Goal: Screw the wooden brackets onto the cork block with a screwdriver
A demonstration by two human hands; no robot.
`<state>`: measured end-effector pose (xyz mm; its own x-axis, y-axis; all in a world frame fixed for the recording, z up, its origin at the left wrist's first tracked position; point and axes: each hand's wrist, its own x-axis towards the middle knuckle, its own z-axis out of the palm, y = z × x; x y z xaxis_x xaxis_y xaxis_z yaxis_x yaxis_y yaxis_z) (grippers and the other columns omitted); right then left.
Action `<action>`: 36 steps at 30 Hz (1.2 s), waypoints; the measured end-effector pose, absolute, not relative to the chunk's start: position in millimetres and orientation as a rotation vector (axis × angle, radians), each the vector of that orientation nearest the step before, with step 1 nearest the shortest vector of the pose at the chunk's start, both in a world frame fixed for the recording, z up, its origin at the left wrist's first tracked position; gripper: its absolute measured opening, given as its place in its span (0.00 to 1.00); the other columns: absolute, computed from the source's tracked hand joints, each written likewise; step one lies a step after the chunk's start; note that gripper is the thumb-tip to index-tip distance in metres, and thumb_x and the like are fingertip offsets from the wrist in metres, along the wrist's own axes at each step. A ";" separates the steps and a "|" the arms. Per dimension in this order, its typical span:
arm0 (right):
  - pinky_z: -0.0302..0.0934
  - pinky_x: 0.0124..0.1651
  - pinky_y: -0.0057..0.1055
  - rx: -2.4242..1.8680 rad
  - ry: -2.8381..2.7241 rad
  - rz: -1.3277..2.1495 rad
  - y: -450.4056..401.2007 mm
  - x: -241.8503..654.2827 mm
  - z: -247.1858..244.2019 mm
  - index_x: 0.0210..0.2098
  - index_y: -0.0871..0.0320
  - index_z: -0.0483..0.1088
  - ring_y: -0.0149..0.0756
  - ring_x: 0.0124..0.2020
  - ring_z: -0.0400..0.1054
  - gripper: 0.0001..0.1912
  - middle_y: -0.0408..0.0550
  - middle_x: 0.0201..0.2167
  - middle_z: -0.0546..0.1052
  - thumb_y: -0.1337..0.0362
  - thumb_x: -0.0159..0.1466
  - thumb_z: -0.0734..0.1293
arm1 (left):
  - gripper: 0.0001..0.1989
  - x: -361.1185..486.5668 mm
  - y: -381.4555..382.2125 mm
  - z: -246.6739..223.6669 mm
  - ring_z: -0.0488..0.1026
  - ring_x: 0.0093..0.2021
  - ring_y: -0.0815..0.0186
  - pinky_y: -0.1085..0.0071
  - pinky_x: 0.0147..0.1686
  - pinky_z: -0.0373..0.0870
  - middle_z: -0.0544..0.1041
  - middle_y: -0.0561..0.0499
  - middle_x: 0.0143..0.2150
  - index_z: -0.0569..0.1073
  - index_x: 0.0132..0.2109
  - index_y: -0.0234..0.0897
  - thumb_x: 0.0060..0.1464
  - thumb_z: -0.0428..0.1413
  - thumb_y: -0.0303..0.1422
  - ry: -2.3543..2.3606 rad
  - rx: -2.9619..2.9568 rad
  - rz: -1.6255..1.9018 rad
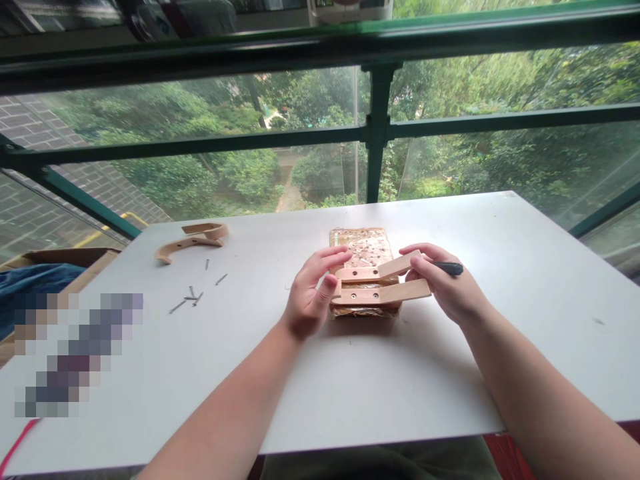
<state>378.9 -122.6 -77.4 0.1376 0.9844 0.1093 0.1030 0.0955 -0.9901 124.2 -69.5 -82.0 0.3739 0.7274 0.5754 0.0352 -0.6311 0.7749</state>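
Note:
A tape-wrapped block (pixel 363 245) dotted with many small holes lies on the table. Two bent wooden hooks lie across it side by side. The far hook (pixel 365 274) shows two dark holes; the near hook (pixel 395 293) has screw heads in its two holes. My left hand (pixel 313 293) rests at their left ends, fingers stretched and thumb apart, partly covering the curved ends. My right hand (pixel 445 280) pinches the far hook's raised right end between thumb and fingers. A black pen (pixel 449 268) is tucked in that same hand, its tip end hidden.
More curved wooden hooks (pixel 193 248) lie at the table's far left. Several loose screws (pixel 193 298) are scattered before them. A cardboard box (pixel 95 260) with blue cloth stands left of the white table (pixel 320 393). A green metal railing (pixel 377 133) with glass runs behind.

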 end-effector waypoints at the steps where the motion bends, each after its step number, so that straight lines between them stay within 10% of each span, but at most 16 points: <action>1: 0.58 0.32 0.30 -1.262 -1.215 0.987 -122.6 378.4 -77.2 0.45 0.54 0.74 0.36 0.32 0.68 0.14 0.45 0.29 0.76 0.54 0.64 0.67 | 0.22 124.3 -69.6 -81.9 0.66 0.63 0.52 0.53 0.65 0.61 0.73 0.43 0.60 0.76 0.56 0.42 0.64 0.48 0.46 0.661 1.941 1.292; 36: 0.60 0.35 0.31 -1.206 -1.281 0.999 -122.1 376.3 -82.2 0.44 0.54 0.72 0.38 0.34 0.72 0.11 0.47 0.31 0.78 0.56 0.66 0.66 | 0.14 123.9 -61.0 -91.1 0.72 0.59 0.56 0.57 0.63 0.64 0.78 0.44 0.54 0.79 0.50 0.41 0.64 0.53 0.37 0.635 1.844 1.325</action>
